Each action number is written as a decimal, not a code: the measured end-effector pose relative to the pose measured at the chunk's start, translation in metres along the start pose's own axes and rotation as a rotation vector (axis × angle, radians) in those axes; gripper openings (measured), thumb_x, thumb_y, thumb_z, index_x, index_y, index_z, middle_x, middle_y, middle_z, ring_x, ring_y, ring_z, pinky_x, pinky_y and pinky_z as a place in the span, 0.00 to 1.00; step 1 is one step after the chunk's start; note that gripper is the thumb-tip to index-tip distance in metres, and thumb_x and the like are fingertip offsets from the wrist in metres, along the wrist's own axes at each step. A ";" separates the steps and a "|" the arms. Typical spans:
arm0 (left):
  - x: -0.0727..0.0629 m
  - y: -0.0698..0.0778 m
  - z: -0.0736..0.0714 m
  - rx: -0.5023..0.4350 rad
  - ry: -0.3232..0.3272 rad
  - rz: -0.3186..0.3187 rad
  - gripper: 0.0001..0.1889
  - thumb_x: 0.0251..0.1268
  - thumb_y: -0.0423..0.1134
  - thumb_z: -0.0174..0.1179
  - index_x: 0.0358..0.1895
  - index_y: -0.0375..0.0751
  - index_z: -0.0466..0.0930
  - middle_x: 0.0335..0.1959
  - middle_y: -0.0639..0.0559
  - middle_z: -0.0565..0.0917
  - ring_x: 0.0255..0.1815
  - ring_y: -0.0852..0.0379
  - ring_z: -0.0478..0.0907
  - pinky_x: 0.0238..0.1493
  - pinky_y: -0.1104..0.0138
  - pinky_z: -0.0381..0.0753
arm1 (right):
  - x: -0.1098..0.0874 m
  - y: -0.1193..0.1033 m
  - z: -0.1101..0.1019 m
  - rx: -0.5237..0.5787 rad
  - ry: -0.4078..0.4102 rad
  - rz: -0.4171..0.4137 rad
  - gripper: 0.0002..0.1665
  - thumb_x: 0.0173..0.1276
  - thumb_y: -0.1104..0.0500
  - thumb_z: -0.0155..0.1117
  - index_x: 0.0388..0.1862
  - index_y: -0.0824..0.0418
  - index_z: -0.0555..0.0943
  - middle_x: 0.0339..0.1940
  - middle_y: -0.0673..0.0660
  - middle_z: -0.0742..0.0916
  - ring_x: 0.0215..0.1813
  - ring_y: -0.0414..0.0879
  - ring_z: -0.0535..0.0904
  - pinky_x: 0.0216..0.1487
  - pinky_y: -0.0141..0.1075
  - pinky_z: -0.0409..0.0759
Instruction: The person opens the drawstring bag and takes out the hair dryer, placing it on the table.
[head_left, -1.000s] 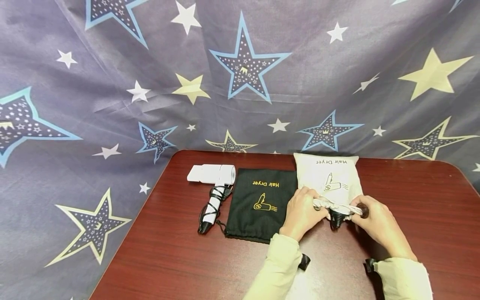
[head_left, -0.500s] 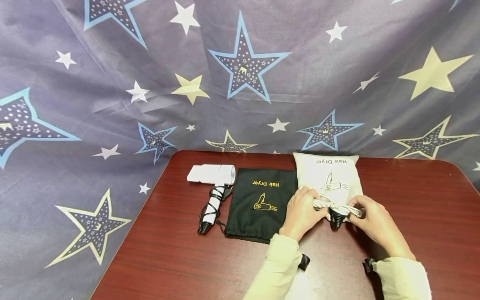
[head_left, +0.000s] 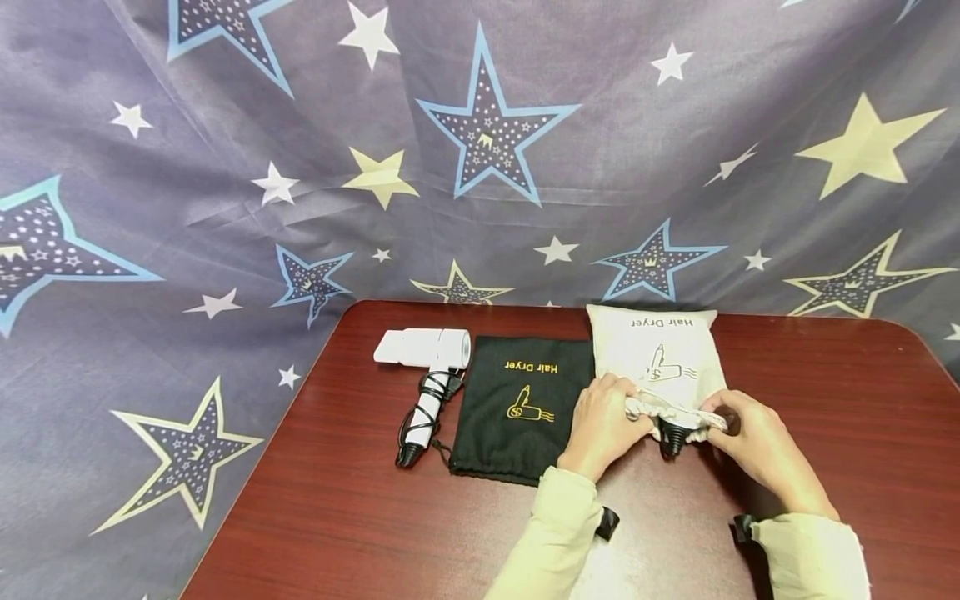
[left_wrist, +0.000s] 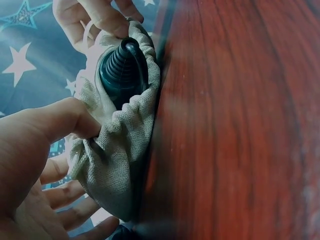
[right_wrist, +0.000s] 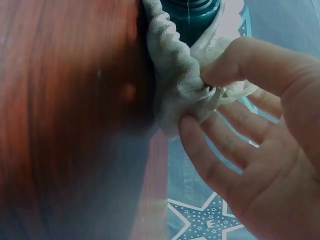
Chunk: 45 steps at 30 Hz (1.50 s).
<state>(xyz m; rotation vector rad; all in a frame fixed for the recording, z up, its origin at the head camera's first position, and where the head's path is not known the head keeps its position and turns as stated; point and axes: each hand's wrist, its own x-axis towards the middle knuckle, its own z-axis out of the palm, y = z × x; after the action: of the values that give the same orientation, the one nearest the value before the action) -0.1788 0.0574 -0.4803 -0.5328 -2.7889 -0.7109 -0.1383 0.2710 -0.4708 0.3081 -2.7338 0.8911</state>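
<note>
A cream drawstring bag [head_left: 637, 337] printed "Hair Dryer" lies at the table's back right, its mouth toward me. Out of that mouth pokes the black ribbed end [head_left: 673, 437] of a hair dryer, whose body is hidden inside. My left hand [head_left: 603, 425] pinches the gathered rim on the left. On the opposite side, my right hand [head_left: 761, 442] holds the rim between thumb and fingers. In the left wrist view, the bunched cloth [left_wrist: 115, 160] encircles the black cone [left_wrist: 122, 72]. The right wrist view has the right thumb [right_wrist: 225, 67] pressed into the hem.
Left of the cream bag lies a flat black drawstring bag [head_left: 525, 383], partly behind my left hand. Farther left rests a white hair dryer [head_left: 427, 350] with its black cord wound round the handle. A star-patterned cloth [head_left: 480, 233] hangs behind the reddish-brown table [head_left: 360, 533].
My right hand has shifted slightly right, and the rim between my hands looks stretched wider than half a second ago. The left hand, black bag and white dryer have stayed in place.
</note>
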 end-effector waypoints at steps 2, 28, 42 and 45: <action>0.000 0.000 -0.001 -0.007 0.001 0.001 0.12 0.45 0.46 0.72 0.35 0.52 0.82 0.34 0.59 0.80 0.41 0.58 0.79 0.45 0.65 0.78 | 0.000 0.001 0.000 0.001 0.002 -0.001 0.18 0.46 0.72 0.72 0.34 0.56 0.80 0.31 0.50 0.80 0.26 0.34 0.67 0.30 0.33 0.66; 0.000 -0.002 -0.004 -0.054 -0.006 0.016 0.13 0.47 0.42 0.71 0.38 0.54 0.82 0.38 0.60 0.81 0.43 0.59 0.80 0.45 0.67 0.77 | -0.003 0.005 -0.005 -0.011 0.020 0.013 0.18 0.47 0.70 0.72 0.35 0.54 0.81 0.34 0.52 0.85 0.32 0.36 0.71 0.35 0.31 0.67; 0.000 -0.002 -0.005 -0.098 -0.010 -0.003 0.13 0.47 0.38 0.70 0.39 0.55 0.83 0.39 0.61 0.82 0.45 0.59 0.80 0.47 0.67 0.78 | -0.006 0.013 -0.012 -0.020 0.013 0.042 0.18 0.48 0.71 0.73 0.36 0.55 0.81 0.33 0.54 0.85 0.32 0.38 0.71 0.34 0.32 0.67; 0.000 -0.002 -0.005 -0.079 -0.013 0.006 0.14 0.47 0.39 0.71 0.40 0.54 0.82 0.40 0.61 0.82 0.45 0.59 0.80 0.47 0.67 0.78 | -0.005 0.011 -0.010 -0.012 0.008 0.036 0.18 0.47 0.71 0.73 0.36 0.56 0.81 0.33 0.54 0.85 0.31 0.37 0.70 0.33 0.33 0.67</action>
<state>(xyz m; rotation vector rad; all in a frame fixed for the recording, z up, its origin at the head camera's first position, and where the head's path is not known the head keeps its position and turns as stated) -0.1793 0.0532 -0.4770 -0.5621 -2.7798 -0.8225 -0.1347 0.2865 -0.4712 0.2527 -2.7444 0.8836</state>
